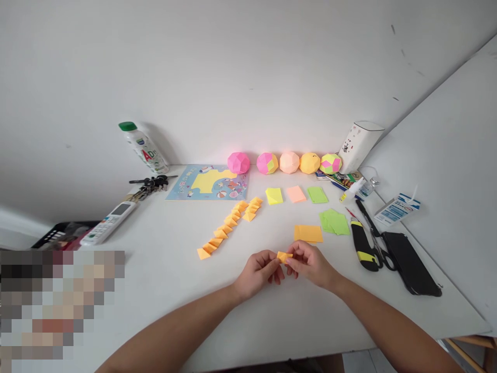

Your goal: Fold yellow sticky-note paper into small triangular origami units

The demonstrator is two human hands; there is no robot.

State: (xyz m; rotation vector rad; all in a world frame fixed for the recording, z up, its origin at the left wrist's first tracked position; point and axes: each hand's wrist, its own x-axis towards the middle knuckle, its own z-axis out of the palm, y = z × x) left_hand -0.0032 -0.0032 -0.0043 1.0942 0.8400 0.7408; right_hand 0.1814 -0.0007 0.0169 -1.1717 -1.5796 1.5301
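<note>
Near the front of the white table, my left hand (259, 270) and my right hand (311, 263) pinch a small folded orange paper piece (284, 257) between them, one at each end. Just behind my right hand lie flat orange paper sheets (308, 233). To the left, a row of folded orange paper pieces (220, 233) runs diagonally across the table, with a shorter row (252, 209) beside its far end. Green sheets (334, 221) are spread loosely to the right. Small stacks of yellow paper (274, 196), peach paper (296, 194) and green paper (317, 195) stand further back.
Several faceted paper balls (289, 162) line the wall. A blue puzzle board (178, 186), bottle (145, 150), keys (149, 185) and remote control (109, 224) are at left. On the right lie a utility knife (362, 244), scissors (382, 254), glue bottle (351, 190) and black phone (411, 263).
</note>
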